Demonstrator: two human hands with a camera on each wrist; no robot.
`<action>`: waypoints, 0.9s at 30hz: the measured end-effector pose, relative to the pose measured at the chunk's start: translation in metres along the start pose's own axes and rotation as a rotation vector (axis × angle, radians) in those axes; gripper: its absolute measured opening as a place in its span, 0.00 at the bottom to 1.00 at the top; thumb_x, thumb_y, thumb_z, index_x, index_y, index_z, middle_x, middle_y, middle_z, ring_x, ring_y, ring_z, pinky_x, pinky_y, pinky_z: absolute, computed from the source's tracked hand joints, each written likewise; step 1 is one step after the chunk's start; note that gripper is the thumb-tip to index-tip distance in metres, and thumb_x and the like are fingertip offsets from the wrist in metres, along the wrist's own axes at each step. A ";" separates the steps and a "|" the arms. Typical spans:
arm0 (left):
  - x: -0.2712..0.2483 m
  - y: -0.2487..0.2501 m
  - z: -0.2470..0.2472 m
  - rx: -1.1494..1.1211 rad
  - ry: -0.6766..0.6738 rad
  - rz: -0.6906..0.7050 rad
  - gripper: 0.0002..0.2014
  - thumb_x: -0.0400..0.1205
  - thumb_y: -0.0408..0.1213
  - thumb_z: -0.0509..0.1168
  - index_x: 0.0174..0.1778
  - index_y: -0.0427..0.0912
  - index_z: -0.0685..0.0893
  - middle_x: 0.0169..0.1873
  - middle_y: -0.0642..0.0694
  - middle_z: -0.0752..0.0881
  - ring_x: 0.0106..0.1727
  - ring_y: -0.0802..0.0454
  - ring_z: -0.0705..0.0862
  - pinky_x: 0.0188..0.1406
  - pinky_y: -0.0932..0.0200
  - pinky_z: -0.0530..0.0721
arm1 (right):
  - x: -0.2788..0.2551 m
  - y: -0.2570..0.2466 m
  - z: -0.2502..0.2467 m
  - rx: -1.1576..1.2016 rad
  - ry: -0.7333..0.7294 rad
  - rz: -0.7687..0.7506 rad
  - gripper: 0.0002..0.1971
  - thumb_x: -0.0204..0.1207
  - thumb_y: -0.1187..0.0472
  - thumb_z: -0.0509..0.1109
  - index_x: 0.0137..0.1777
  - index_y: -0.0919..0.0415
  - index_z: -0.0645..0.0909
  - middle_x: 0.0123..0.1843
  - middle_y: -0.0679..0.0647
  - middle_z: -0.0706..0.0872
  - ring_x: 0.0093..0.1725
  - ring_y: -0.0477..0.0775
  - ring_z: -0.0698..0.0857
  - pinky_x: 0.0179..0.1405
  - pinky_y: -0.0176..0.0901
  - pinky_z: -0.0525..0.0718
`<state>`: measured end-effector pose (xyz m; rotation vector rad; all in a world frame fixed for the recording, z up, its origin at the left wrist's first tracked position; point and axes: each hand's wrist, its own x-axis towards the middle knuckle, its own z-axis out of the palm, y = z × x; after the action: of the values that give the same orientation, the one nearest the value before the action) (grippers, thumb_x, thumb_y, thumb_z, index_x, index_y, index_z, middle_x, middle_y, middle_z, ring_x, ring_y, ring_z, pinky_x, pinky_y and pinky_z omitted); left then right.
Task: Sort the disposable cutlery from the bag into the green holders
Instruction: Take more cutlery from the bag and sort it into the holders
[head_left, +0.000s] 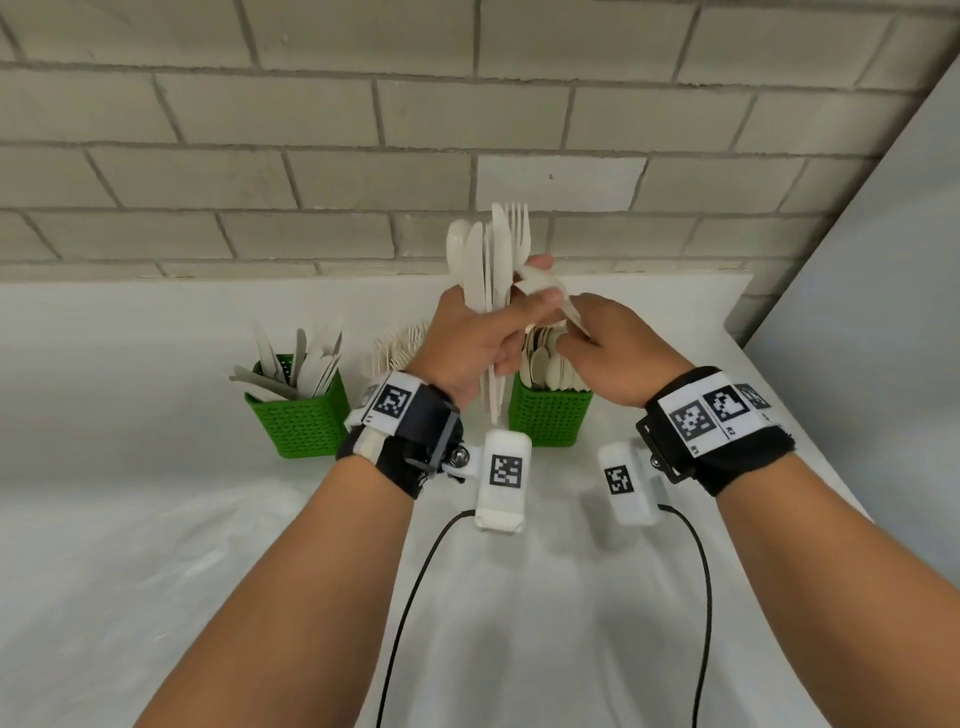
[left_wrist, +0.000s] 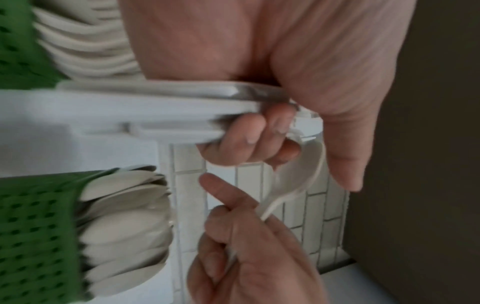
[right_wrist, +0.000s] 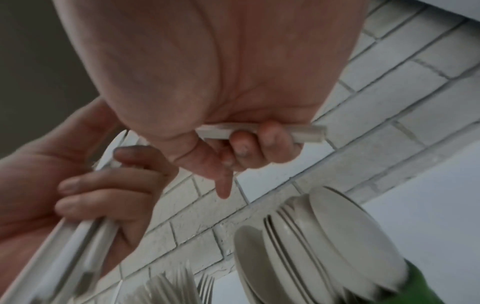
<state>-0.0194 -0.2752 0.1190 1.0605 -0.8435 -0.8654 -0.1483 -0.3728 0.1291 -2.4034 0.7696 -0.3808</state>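
My left hand (head_left: 498, 332) grips a bundle of white plastic cutlery (head_left: 488, 270) upright by the handles: a spoon, knives and a fork. My right hand (head_left: 571, 332) pinches one white spoon (head_left: 543, 286) by its handle, with the bowl still beside the left thumb. The left wrist view shows that spoon (left_wrist: 298, 181) between both hands. Below stand the green holders: one with knives (head_left: 301, 421), one with spoons (head_left: 550, 421), and a fork-filled one (head_left: 395, 348) mostly hidden behind my left wrist. The spoon handle (right_wrist: 306, 133) sticks out of my right fist.
The holders stand on a white table (head_left: 156, 519) against a grey brick wall (head_left: 311, 156). A grey panel (head_left: 857, 312) closes off the right side. Black cables (head_left: 410, 597) hang from the wrist cameras over the near table.
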 end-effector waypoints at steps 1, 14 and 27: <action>0.003 0.005 0.000 0.037 0.008 0.034 0.08 0.80 0.34 0.72 0.54 0.42 0.88 0.21 0.54 0.75 0.18 0.57 0.64 0.17 0.65 0.64 | 0.001 -0.001 0.000 0.018 -0.031 -0.006 0.10 0.84 0.65 0.57 0.50 0.50 0.77 0.40 0.44 0.75 0.34 0.38 0.74 0.27 0.23 0.68; 0.024 0.023 0.007 0.610 0.121 0.280 0.14 0.77 0.45 0.76 0.35 0.38 0.87 0.22 0.48 0.86 0.23 0.58 0.84 0.27 0.65 0.79 | 0.020 0.004 -0.010 -0.060 0.134 -0.108 0.11 0.80 0.58 0.69 0.44 0.67 0.86 0.48 0.61 0.84 0.45 0.58 0.82 0.49 0.52 0.82; 0.025 -0.036 0.004 0.884 0.056 -0.088 0.12 0.77 0.40 0.73 0.31 0.40 0.82 0.29 0.43 0.85 0.32 0.48 0.84 0.32 0.57 0.80 | -0.004 0.015 0.018 0.026 0.106 -0.033 0.37 0.79 0.66 0.65 0.85 0.49 0.54 0.83 0.50 0.65 0.79 0.47 0.65 0.78 0.37 0.60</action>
<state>-0.0193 -0.3083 0.0902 1.8875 -1.1731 -0.5146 -0.1504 -0.3726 0.1059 -2.3894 0.7669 -0.5318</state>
